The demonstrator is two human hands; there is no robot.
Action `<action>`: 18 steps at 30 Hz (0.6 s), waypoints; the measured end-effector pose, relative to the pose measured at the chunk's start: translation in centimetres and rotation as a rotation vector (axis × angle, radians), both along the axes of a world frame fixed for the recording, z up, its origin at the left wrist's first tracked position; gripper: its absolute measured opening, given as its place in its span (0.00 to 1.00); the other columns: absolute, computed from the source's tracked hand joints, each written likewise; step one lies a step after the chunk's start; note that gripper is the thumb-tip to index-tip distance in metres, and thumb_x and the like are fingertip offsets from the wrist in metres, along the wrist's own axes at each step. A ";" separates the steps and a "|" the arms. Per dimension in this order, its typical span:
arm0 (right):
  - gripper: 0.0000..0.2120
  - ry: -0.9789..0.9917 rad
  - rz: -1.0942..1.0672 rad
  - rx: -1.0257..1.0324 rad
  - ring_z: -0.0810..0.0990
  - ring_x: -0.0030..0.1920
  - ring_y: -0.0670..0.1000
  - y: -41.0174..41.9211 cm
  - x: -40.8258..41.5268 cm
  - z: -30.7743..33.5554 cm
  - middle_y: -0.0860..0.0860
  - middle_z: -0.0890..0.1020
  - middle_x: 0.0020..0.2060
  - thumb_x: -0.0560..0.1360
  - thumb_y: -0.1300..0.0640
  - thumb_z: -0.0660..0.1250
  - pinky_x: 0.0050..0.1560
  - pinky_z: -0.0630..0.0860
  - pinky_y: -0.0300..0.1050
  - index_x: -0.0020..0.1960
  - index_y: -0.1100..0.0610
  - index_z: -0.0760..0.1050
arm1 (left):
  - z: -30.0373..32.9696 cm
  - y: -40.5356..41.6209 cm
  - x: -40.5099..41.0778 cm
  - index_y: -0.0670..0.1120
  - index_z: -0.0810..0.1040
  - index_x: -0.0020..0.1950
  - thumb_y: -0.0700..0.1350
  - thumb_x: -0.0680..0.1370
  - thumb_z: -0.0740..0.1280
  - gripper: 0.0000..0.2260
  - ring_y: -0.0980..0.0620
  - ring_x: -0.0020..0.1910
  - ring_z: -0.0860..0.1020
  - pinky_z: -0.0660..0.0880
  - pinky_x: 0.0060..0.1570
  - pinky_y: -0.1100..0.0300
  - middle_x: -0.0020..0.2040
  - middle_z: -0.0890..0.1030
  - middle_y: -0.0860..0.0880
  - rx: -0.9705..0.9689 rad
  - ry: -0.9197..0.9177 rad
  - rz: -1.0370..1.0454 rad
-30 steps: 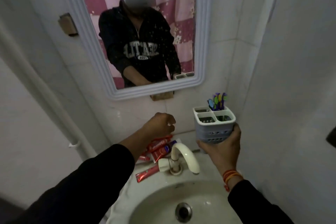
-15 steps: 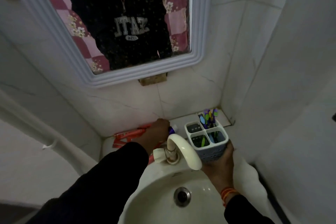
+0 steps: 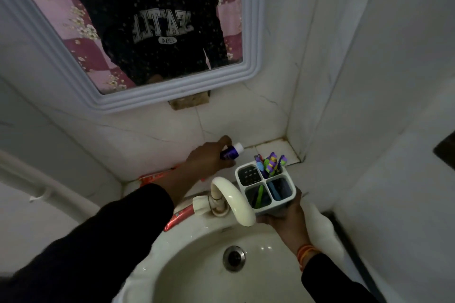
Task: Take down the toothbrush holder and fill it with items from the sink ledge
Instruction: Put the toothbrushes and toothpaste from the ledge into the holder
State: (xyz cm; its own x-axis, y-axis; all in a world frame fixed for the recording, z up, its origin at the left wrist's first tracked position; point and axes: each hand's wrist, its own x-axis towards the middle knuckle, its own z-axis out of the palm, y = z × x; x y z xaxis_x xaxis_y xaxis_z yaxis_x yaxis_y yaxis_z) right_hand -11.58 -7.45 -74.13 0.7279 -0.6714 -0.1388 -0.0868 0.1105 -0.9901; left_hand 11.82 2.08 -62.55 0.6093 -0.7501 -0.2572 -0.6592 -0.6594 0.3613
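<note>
Purple tube with a white cap (image 3: 232, 150) is gripped in the left hand (image 3: 209, 158), fingers curled tight around its body, cap end pointing right toward the corner. This hand is raised just above the sink ledge (image 3: 275, 152), close to the back wall tiles.

Right hand (image 3: 285, 216) is closed around the base of the toothbrush holder (image 3: 266, 186), gripping it from below and carrying it upright over the right side of the sink rim, just right of the tap. Orange threads are tied at the right wrist.

Holder: pale grey-white, four square compartments seen from above. Far-right compartment holds a bunch of toothbrushes (image 3: 270, 163), purple, blue and green, standing above the rim. Far-left compartment shows only its perforated floor. Near-left compartment holds a green item (image 3: 258, 195); near-right holds a blue item (image 3: 273, 190); neither can be identified.

Tube and holder: near, not touching; the tube is to the upper left of the holder.

Cream tap (image 3: 234, 200) curves over the basin (image 3: 197, 265), its spout in front of the holder's near-left corner. Red toothpaste tubes (image 3: 157, 177) lie on the ledge behind the left forearm; another red tube (image 3: 179, 216) lies by the tap base, partly hidden by the sleeve.

Mirror (image 3: 152, 96) with a white frame hangs above.
</note>
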 end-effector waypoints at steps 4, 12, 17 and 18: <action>0.42 0.064 -0.001 0.050 0.85 0.51 0.44 -0.7 0.0 -0.2 0.51 0.79 0.59 0.63 0.80 0.76 0.36 0.85 0.46 0.59 0.41 0.69 | 6.3 -1.1 -2.0 0.59 0.76 0.68 0.63 0.71 0.74 0.27 0.49 0.51 0.81 0.78 0.49 0.55 0.58 0.83 0.50 0.118 -0.173 -0.110; 0.47 0.099 0.044 0.164 0.79 0.55 0.32 -1.0 -0.4 0.6 0.44 0.80 0.58 0.56 0.76 0.82 0.44 0.77 0.25 0.67 0.53 0.66 | 14.7 -4.7 -10.7 0.46 0.82 0.57 0.52 0.70 0.78 0.18 0.47 0.48 0.81 0.80 0.48 0.55 0.48 0.83 0.47 0.471 -0.163 -0.307; 0.46 -0.008 0.097 0.367 0.78 0.51 0.26 -1.5 0.3 1.0 0.41 0.79 0.56 0.57 0.75 0.82 0.44 0.74 0.21 0.67 0.52 0.66 | 11.4 -7.0 -13.4 0.45 0.82 0.47 0.53 0.65 0.82 0.18 0.50 0.39 0.80 0.82 0.43 0.56 0.42 0.82 0.49 0.302 -0.153 -0.231; 0.46 -0.028 0.096 0.388 0.78 0.51 0.26 -1.7 0.2 0.9 0.42 0.79 0.55 0.58 0.75 0.82 0.44 0.74 0.20 0.67 0.52 0.66 | 10.7 -7.2 -13.4 0.45 0.84 0.53 0.52 0.65 0.82 0.20 0.50 0.42 0.82 0.82 0.45 0.56 0.47 0.85 0.48 0.280 -0.137 -0.228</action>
State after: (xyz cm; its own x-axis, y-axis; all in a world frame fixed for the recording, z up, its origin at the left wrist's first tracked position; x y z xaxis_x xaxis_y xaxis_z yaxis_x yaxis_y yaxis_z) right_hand -11.42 -9.16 -73.22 0.7922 -0.5013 -0.3480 -0.0885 0.4698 -0.8783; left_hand -1.56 -5.15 -51.83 0.4775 -0.7827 -0.3992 -0.8303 -0.5506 0.0863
